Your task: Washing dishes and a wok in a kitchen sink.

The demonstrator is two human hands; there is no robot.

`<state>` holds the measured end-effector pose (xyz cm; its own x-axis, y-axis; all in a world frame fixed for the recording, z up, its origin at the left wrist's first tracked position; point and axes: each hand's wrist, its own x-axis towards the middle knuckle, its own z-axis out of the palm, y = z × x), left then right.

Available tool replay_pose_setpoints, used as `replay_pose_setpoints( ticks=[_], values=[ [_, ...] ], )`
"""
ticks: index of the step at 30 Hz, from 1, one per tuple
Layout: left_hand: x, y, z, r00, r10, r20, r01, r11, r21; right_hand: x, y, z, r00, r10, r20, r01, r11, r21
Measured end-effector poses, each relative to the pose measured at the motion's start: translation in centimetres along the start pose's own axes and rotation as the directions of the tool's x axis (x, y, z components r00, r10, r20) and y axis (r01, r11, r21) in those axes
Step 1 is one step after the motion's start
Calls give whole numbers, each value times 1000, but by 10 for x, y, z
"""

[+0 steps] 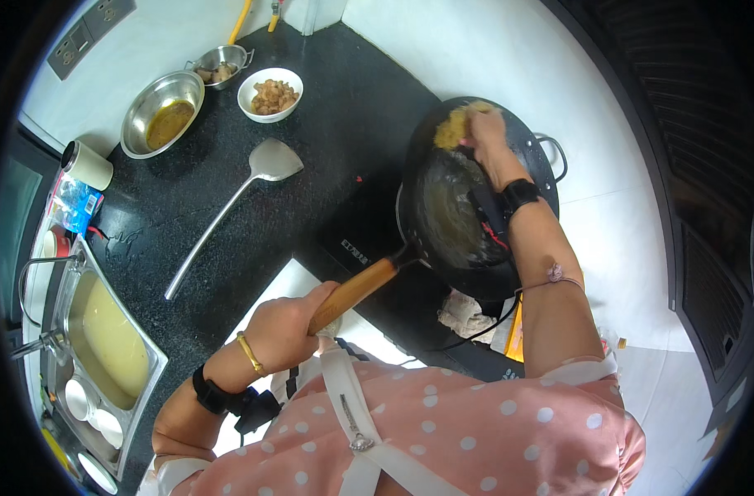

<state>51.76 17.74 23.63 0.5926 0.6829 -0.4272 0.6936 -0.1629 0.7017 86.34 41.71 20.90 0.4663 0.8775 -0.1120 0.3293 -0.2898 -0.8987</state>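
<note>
My left hand [290,322] grips the wooden handle [355,294] of a black wok [445,217], which rests tilted over the stove. My right hand [487,131] is inside the wok near its far rim, holding a yellowish scouring pad or scrubber [453,129] against the inner wall; its exact kind is blurred. Some liquid [448,198] shines in the wok's bottom. Straps with a dark device sit on both wrists, and the right one partly covers the wok's inside. Left of the wok, a metal wok spatula [274,160] lies on the black counter.
At the back left stand a steel bowl of brownish liquid [129,124], a white bowl of meat pieces [244,99] and a small steel pan [247,61]. A sink [146,347] with cloudy water and white dishes is at left. A cloth [467,315] lies below the wok.
</note>
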Motion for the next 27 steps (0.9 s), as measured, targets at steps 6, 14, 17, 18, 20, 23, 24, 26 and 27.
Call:
replay_pose_setpoints(
  ticks=[6,14,17,18,20,23,24,26,27],
  values=[
    [1,2,2,1000,1,4,-1,1000,-20,-70,-6,32,982,-53,179,86,980,-179],
    [-1,1,2,999,42,-26,-43,999,-26,-162,47,-6,886,-33,463,133,974,-185],
    [-2,0,1,999,36,-22,-37,998,-49,-183,54,-46,799,67,598,160,934,-319],
    [-1,0,2,998,51,-26,-52,997,-57,-186,56,-65,771,92,630,222,889,-401],
    [-1,-3,4,998,53,-32,-55,996,-64,-186,57,-94,722,116,682,384,753,-535],
    [-1,-3,4,995,69,-70,-73,996,-53,-177,51,-133,713,177,678,555,448,-701],
    [-1,3,1,999,25,-44,-28,997,-72,-168,59,-152,739,208,641,569,316,-759],
    [1,4,0,999,-24,-24,22,995,-94,-148,64,-174,763,231,604,579,174,-797],
    [-1,2,1,999,-19,-27,16,994,-111,-140,57,-178,811,214,545,546,60,-836]
  ],
)
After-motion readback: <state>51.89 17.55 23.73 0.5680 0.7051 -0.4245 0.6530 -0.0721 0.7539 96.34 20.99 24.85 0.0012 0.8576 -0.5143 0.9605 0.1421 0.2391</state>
